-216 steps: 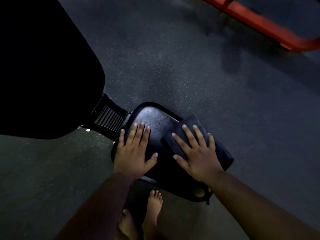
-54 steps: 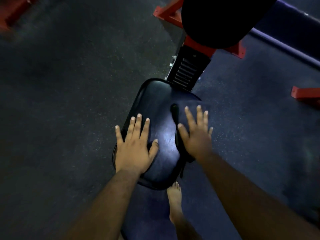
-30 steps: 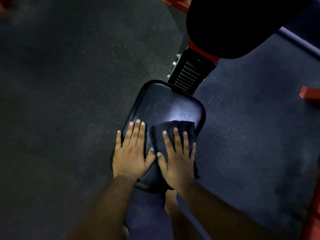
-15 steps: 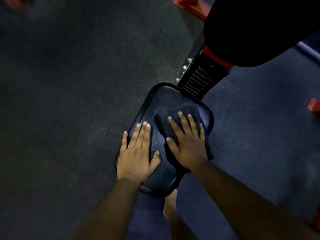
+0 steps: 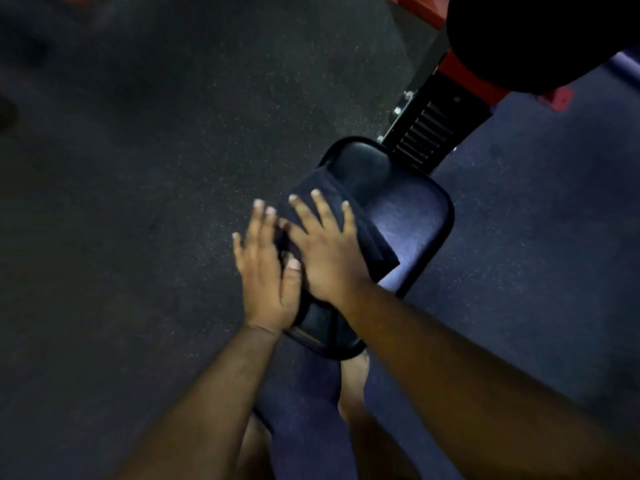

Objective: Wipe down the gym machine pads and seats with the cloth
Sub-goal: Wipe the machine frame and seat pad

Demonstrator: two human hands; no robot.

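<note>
Pretty dark shot, so a lot is hard to read. The black back pad [image 5: 540, 36] up past the far end of the seat [image 5: 408, 216] is cut off by the top edge and shows no detail, and the red frame [image 5: 464, 77] under it is only partly visible. The slotted black bracket [image 5: 426, 133] sits right at the seat's far end. A bare foot [image 5: 353, 379] pokes out below the seat's near edge, mostly hidden by the arms.

The dark cloth [image 5: 363, 233] lies on the left half of the seat. The right hand [image 5: 329, 251] is flat on it, fingers straight and spread, pressing it down, not gripping. The left hand [image 5: 266, 268] is at the seat's left edge, fingers straight, a bit motion-blurred; can't tell how much of it is actually on the seat.

Compared with half a second ago, the cloth and right hand have slid over from the seat's right side to its left, crowding the left hand.
</note>
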